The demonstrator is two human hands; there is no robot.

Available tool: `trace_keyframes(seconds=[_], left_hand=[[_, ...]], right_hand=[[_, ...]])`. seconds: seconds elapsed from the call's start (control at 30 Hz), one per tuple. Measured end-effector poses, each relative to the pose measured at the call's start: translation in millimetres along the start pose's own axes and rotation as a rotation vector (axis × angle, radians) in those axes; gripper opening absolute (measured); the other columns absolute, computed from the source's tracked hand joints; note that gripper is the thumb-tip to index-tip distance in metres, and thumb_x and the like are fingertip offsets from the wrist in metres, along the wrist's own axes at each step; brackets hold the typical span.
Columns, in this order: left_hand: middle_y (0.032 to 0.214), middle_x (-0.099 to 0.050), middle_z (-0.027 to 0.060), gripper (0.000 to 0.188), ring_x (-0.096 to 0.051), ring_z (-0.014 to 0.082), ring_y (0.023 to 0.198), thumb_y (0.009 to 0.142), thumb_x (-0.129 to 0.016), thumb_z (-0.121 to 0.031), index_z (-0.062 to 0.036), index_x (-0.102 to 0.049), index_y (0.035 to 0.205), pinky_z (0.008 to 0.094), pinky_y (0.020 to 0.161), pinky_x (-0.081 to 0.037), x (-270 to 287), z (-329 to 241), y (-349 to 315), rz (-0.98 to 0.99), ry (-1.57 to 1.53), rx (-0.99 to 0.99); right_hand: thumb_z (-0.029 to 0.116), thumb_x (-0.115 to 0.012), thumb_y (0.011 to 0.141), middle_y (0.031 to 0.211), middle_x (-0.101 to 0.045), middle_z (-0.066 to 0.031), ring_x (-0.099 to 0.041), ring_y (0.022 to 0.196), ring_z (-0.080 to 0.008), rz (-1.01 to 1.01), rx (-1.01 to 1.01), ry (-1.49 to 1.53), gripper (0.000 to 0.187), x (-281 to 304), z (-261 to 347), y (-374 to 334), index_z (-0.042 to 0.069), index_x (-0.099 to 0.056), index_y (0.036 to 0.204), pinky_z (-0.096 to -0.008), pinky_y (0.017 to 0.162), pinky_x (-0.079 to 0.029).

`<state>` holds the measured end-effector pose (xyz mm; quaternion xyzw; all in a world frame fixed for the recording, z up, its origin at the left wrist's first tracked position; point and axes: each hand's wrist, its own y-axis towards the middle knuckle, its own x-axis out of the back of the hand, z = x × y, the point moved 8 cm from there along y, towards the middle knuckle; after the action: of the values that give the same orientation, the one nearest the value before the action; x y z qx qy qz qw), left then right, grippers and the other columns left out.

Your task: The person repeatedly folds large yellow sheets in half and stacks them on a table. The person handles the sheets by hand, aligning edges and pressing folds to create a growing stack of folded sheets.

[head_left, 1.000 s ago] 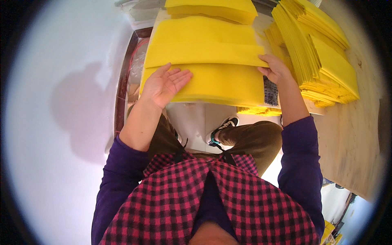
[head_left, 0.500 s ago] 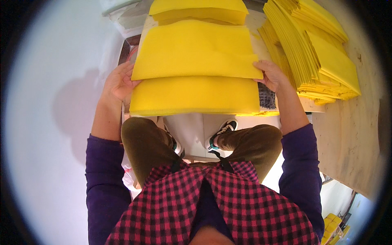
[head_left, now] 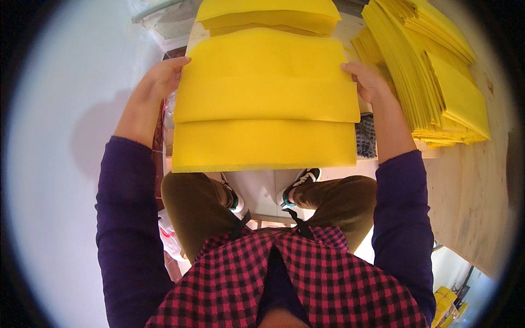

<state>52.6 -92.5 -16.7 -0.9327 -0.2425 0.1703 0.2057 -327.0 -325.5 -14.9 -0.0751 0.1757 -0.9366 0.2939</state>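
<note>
A yellow cloth-like sheet (head_left: 262, 57) lies in front of me, with a crease across it and its front flap hanging over another yellow layer (head_left: 262, 145). My left hand (head_left: 164, 76) is at the sheet's left edge, thumb on top and the other fingers partly hidden beside it. At the right edge, my right hand (head_left: 369, 82) pinches the sheet at about the same height. Both hands sit farther back than the flap's front corners.
Another yellow folded piece (head_left: 268, 11) lies behind the sheet. To the right, a tall stack of folded yellow sheets (head_left: 410, 71) rests on a wooden tabletop (head_left: 465, 186). A white wall (head_left: 60, 164) runs along my left. My knees are below the front edge.
Both hands have moved from the flap's front corners back along the side edges. The flap's front edge sits nearer to me, and a crease now shows across the sheet.
</note>
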Motion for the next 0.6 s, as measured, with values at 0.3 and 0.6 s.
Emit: trace_keyframes(seconds=[0.3, 0.6], left_hand=[[0.112, -0.063, 0.0104, 0.031, -0.061, 0.0199, 0.101, 0.086, -0.059, -0.003, 0.0015, -0.055, 0.117, 0.0303, 0.092, -0.047, -2, -15, 21, 0.018, 0.120, -0.135], [0.107, -0.064, 0.0101, 0.025, -0.062, 0.0194, 0.096, 0.086, -0.061, 0.000, 0.0028, -0.057, 0.110, 0.0302, 0.085, -0.050, 1, -21, -11, -0.038, 0.201, -0.495]], right_hand=[[0.016, -0.066, 0.086, 0.104, -0.066, -0.0064, -0.062, 0.090, -0.0152, 0.063, 0.138, 0.005, 0.034, 2, 14, 24, 0.004, -0.058, 0.118, -0.0259, 0.079, -0.048], [0.014, -0.071, 0.083, 0.101, -0.067, -0.0017, -0.060, 0.088, -0.0140, -0.201, 0.348, -0.207, 0.027, 14, 26, -5, 0.006, -0.067, 0.108, -0.0282, 0.080, -0.045]])
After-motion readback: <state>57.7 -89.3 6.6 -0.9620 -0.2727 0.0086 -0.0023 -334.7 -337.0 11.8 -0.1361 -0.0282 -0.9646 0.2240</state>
